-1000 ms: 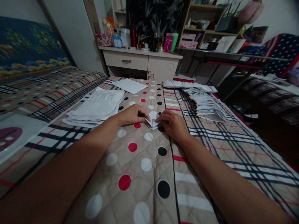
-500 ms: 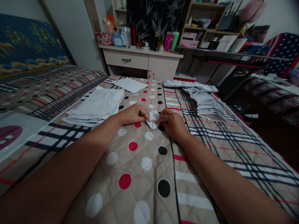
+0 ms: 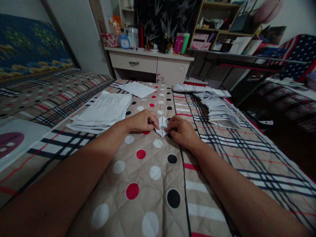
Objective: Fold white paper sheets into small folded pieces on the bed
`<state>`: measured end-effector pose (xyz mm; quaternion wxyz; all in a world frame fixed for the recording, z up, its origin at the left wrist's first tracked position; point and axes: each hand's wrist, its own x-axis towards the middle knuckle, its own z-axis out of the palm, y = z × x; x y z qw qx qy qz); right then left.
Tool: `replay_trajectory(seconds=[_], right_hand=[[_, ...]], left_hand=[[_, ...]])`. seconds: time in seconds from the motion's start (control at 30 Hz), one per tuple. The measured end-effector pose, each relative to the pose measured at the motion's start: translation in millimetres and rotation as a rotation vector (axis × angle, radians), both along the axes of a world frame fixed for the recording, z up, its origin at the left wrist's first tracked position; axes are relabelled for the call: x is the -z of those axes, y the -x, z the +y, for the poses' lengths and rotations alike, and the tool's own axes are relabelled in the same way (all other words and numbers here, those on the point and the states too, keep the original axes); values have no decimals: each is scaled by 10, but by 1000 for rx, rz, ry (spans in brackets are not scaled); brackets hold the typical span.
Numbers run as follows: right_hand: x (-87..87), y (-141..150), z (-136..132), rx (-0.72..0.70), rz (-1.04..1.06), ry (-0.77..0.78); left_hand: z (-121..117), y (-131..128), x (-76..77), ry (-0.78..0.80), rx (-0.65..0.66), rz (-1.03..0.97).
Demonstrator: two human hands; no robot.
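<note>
A small piece of folded white paper (image 3: pixel 162 126) lies on the patterned bedspread (image 3: pixel 148 204), between my two hands. My left hand (image 3: pixel 145 121) has its fingers closed on the paper's left edge. From the other side, my right hand (image 3: pixel 181 129) pinches the right edge with thumb and curled fingers. Creases show on the paper, and its side corners are partly hidden under my fingertips. Left of my left hand lies a stack of white paper sheets (image 3: pixel 106 107), the top one printed. Beyond it rests another flat white paper (image 3: pixel 138 89).
To the right stands a curved row of folded white papers (image 3: pixel 219 112), with a second row (image 3: pixel 201 89) behind it. A white bag with a purple shape (image 3: pixel 11 143) lies at the left edge. A dresser (image 3: pixel 148 64) with bottles stands beyond the bed.
Both hands stay on the folded paper, with only slight shifts of the fingers. The view has moved very slightly; the paper piles have not moved.
</note>
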<state>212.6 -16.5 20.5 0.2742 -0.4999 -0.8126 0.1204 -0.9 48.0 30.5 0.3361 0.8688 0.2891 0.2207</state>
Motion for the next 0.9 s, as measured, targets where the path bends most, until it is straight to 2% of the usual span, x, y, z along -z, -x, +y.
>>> replay_trajectory(seconds=[0.17,0.33,0.4,0.5,0.6,0.67,0.8,0.9], right_hand=[[-81,68,-76,130,-59,43],[-15,94,-81,252,-50,-2],[7,87,-75,311,-47,-8],[12,72,-62,359,-40,11],[-4,61,-49,377,-32,91],[-23,59,-45,387,-18,138],[-49,54,-48,399,6,158],[-5,28,-25,367,94,138]], left_hand=[[0,-48,10,20,-1,16],[22,-91,63,-39,-2,15],[26,-85,53,-110,-63,58],[32,-63,25,-162,-225,141],[35,-50,7,-99,-329,230],[31,-52,4,-59,-333,234],[4,-81,31,91,-252,79],[-12,-120,85,183,-275,-88]])
